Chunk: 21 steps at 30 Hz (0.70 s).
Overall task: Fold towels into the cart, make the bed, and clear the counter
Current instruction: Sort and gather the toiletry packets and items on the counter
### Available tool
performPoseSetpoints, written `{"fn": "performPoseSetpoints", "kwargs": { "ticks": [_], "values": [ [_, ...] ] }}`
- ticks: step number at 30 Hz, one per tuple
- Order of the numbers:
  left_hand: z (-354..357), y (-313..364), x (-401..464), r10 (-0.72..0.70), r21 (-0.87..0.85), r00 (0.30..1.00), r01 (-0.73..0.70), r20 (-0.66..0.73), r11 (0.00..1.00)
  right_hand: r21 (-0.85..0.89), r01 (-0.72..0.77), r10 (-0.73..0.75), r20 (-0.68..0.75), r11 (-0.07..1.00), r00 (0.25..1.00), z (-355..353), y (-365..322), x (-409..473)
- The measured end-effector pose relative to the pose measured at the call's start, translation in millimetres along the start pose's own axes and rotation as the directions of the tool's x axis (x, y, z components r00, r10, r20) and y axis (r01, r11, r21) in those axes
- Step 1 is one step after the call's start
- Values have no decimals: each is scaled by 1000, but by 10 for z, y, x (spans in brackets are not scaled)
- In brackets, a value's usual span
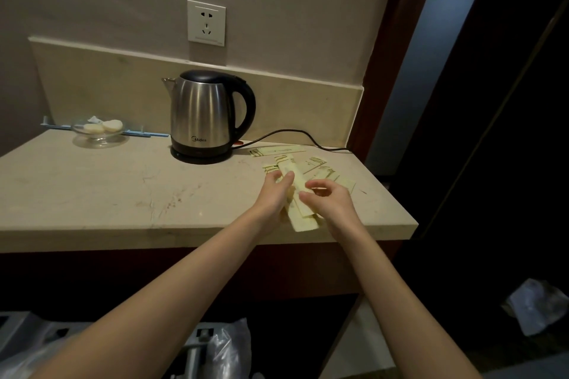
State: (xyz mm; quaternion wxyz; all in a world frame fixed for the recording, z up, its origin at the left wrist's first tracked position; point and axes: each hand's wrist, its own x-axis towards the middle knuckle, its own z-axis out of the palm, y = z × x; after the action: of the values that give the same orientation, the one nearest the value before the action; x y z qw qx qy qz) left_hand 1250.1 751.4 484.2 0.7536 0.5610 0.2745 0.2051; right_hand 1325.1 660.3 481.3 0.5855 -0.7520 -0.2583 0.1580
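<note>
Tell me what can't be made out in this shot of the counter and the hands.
Head view only:
- Print on the pale packets: too small and blurred.
- How many packets the left hand holds: hidden by both hands; right hand covers part.
- Glass dish contents: too small to identify.
- Kettle cord's plug: cut off behind the counter's right end.

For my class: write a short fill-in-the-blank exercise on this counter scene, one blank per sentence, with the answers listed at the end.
1. The steel kettle stands on the counter directly below the wall ____.
2. Both hands are gathering pale yellow ____ near the counter's right end.
3. The small glass dish sits to the ____ of the kettle.
4. The left hand holds a stack of them, while the right hand is beside it on the ____ side.

Answers: socket; packets; left; right
</note>
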Motion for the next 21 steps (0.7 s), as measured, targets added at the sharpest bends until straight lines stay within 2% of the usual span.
{"fn": "performPoseSetpoints", "kwargs": {
  "ticks": [4,7,10,15,18,21],
  "values": [
    [1,-24,22,0,-3,996,0,-89,1000,-35,73,-70,82,997,994,37,19,-57],
    [-37,-23,15,-6,26,993,9,-117,1000,-39,75,-68,150,996,986,-22,41,-35],
    [-85,-6,15,9,81,993,1,-122,997,-89,46,-43,42,995,998,-140,147,94],
    [-143,15,19,-3,163,995,20,-102,986,-341,-80,12,-195,937,981,-317,356,414],
    [-144,37,18,22,225,996,-1,-90,974,-489,-164,52,-235,857,971,-325,416,537],
    [-143,60,17,25,212,996,-6,-84,977,-510,-216,109,-231,833,967,-358,385,601]
  ]
}}
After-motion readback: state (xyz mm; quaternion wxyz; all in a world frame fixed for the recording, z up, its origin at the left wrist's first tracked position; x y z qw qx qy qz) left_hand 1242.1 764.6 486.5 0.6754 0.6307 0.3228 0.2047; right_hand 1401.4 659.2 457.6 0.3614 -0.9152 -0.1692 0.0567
